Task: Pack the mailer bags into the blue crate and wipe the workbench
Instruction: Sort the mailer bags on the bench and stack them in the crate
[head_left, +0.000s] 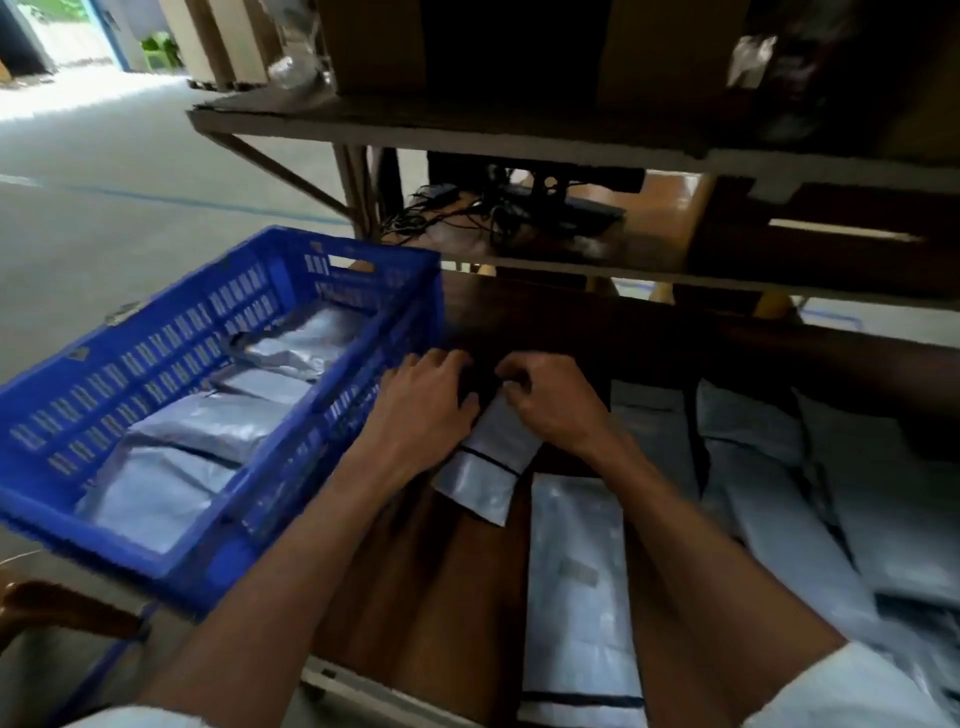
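Both hands meet at the middle of the view and grip one small grey mailer bag by its far end. The left hand curls over the bag's ten o'clock corner, and the right hand pinches its two o'clock corner with bent fingers. The bag's near end, crossed by a dark strip, hangs free toward six o'clock just above the brown tabletop.

The blue crate sits at nine o'clock from the hands, with its near wall just beside the left wrist. It already holds a row of packed bags lying flat along its floor.

A long flat bag lies on the tabletop at five o'clock, under the right forearm. A loose pile of bags spreads from three to four o'clock, overlapping one another.

At twelve o'clock a wooden shelf spans the view, and beneath it lies a tangle of black cables. The picture is motion-blurred, so finer finger detail is unclear.
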